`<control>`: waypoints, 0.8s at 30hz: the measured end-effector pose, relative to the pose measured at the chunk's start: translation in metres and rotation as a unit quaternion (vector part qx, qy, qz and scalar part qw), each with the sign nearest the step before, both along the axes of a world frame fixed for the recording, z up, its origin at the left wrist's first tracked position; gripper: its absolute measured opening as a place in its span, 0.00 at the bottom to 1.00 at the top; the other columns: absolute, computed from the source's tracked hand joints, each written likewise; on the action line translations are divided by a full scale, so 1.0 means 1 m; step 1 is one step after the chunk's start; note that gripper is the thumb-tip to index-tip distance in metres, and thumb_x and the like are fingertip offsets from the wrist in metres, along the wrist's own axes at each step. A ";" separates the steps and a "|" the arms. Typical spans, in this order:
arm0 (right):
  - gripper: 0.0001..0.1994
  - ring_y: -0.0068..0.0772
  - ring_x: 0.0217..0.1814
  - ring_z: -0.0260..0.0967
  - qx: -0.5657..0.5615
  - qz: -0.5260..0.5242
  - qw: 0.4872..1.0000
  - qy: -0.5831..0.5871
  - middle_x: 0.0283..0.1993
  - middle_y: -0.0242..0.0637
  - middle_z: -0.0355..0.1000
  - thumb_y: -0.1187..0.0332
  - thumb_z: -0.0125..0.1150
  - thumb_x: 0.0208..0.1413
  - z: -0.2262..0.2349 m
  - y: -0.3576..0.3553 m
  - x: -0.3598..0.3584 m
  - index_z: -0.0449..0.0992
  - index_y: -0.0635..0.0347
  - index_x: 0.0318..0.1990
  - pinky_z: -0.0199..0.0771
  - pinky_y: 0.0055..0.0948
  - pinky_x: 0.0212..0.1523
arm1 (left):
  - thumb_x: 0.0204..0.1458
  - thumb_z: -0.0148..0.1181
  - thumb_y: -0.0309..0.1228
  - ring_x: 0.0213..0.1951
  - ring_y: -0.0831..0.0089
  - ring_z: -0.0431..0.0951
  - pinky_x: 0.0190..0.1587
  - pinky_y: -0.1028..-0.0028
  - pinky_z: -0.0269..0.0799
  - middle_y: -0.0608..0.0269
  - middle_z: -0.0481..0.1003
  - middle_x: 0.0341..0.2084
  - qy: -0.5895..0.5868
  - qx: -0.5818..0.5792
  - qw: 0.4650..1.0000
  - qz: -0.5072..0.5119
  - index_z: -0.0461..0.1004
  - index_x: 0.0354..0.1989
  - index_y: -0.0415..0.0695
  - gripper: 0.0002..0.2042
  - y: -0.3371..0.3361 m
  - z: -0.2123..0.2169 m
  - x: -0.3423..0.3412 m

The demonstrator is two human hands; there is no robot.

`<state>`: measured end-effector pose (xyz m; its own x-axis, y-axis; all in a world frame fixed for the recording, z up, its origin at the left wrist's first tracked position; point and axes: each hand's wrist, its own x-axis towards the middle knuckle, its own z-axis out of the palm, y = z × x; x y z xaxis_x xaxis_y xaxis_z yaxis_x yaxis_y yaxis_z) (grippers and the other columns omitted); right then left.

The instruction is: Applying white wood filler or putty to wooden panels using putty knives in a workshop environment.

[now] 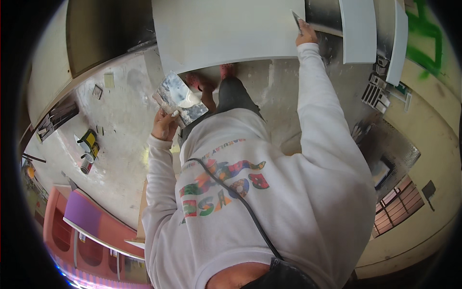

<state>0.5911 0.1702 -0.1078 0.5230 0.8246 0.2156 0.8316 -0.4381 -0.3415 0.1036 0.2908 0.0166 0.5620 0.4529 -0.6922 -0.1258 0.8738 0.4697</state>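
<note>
My left hand (165, 126) is closed on the edge of a flat rectangular board (168, 89) with white and grey smears, tilted in front of my waist. A pale wet-looking patch lies on the board. My right arm is stretched far forward. In my right hand (307, 35), closed round its handle, is a putty knife (295, 21) with a thin dark blade. The blade is at the right edge of a large light-grey panel (226, 31); whether it touches the surface I cannot tell.
More pale panels (358, 33) stand at the right beside a wall with green paint. On the floor at the left lie a tin can (87, 164) and a yellow-and-black item (89, 139). A pink and purple cabinet (96, 216) stands lower left. My feet are below the panel's near edge.
</note>
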 end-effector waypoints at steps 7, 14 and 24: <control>0.27 0.43 0.56 0.52 -0.279 0.062 0.958 -0.006 0.54 0.39 0.57 0.77 0.48 0.37 0.014 -0.023 -0.121 0.60 0.55 0.51 0.51 0.29 0.57 | 0.42 0.50 0.21 0.42 0.68 0.69 0.44 0.71 0.65 0.57 0.68 0.38 0.006 0.023 1.000 -0.010 0.59 0.45 0.37 0.19 -0.004 0.010 0.000; 0.22 0.42 0.48 0.62 -0.241 0.004 0.970 0.041 0.45 0.40 0.66 0.76 0.43 0.41 0.044 0.036 -0.033 0.65 0.49 0.48 0.61 0.31 0.50 | 0.42 0.47 0.18 0.42 0.71 0.69 0.44 0.72 0.65 0.61 0.68 0.39 -0.011 0.023 1.000 0.005 0.59 0.47 0.38 0.20 -0.006 0.018 0.004; 0.21 0.39 0.50 0.61 -0.394 0.090 0.913 0.051 0.48 0.38 0.64 0.74 0.44 0.41 0.035 0.011 -0.047 0.66 0.46 0.47 0.59 0.29 0.51 | 0.43 0.47 0.18 0.41 0.71 0.70 0.44 0.72 0.65 0.60 0.69 0.37 -0.001 0.021 1.000 0.015 0.60 0.45 0.39 0.17 -0.008 0.019 0.005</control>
<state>0.5440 0.1817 -0.0725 0.3485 0.7773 -0.5238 0.8953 -0.4415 -0.0595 0.1083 0.2831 0.0360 0.5489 0.4985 -0.6710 -0.1518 0.8488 0.5064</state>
